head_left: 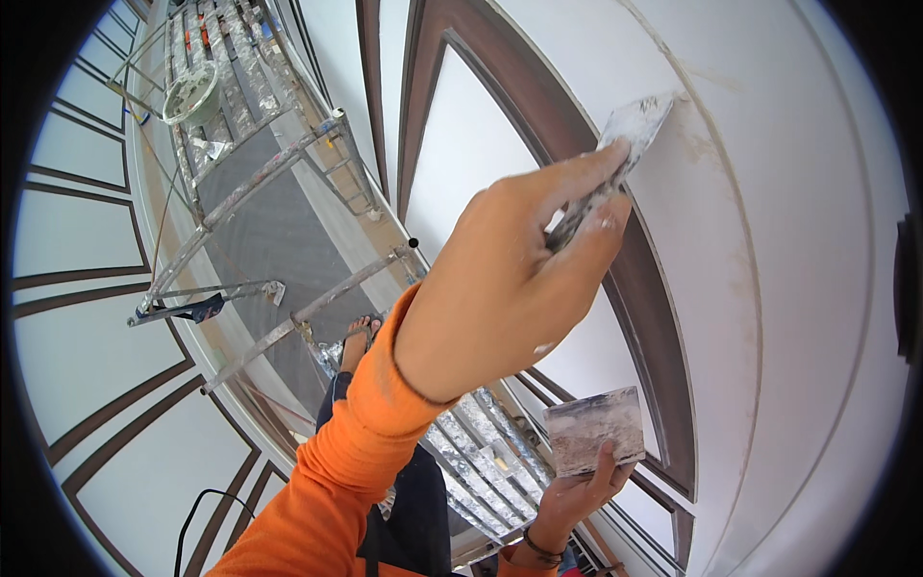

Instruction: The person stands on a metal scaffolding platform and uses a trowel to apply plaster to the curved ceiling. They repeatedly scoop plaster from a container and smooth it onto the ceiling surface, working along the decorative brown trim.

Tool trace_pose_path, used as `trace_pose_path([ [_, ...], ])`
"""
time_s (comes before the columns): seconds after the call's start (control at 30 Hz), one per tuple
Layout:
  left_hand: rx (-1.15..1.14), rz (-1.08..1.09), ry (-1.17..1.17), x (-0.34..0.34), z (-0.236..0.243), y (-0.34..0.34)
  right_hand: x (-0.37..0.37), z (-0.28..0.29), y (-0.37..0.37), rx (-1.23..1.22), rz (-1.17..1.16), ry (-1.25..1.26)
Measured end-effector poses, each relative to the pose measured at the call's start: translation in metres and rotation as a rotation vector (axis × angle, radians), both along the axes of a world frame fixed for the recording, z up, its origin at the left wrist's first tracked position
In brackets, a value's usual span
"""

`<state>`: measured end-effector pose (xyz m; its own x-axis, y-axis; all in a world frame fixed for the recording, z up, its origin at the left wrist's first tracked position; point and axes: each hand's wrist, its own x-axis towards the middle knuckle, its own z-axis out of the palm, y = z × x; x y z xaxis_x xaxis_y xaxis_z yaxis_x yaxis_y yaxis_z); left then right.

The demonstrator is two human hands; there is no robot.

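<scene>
My left hand (pixel 510 279) reaches up toward the white wall, closed on a putty knife (pixel 636 123). The knife's flat, whitish-smeared blade has its far corner at or very near the wall (pixel 798 240), beside a beige patch of filler (pixel 707 144) on a long curved seam line. White smears mark my fingers. Lower down, my right hand (pixel 577 500), with a bracelet at the wrist, grips a square plate (pixel 594 433) coated in whitish-grey paste. Its thumb lies on the plate's front face; the other fingers are mostly hidden.
Dark brown moulding (pixel 663 385) frames white panels next to my hands. Below, a paint-spattered scaffold frame (pixel 260 197) stands on the grey floor (pixel 269 260). Slatted planks (pixel 481 452) lie beneath me. A pale bucket (pixel 192 96) stands on the far planks. One sandalled foot (pixel 358 341) shows.
</scene>
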<state>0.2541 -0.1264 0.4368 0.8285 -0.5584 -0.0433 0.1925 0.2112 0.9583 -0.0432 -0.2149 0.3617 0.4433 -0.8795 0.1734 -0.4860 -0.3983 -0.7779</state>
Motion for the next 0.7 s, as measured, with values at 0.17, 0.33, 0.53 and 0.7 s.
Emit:
trace_pose_path([
  [0.17, 0.13, 0.108, -0.256, 0.003, 0.003, -0.012, -0.002, -0.001, -0.001, 0.124, -0.062, -0.051],
  [0.33, 0.22, 0.239, -0.472, -0.013, 0.012, -0.019, -0.006, -0.003, 0.004, -0.174, 0.153, 0.179],
  [0.53, 0.116, 0.03, -0.348, -0.014, 0.02, -0.006, 0.016, -0.004, 0.018, 0.238, -0.068, -0.098],
  [0.7, -0.151, -0.234, 0.047, -0.016, -0.013, 0.021, 0.018, 0.001, 0.014, -0.416, 0.254, 0.288],
])
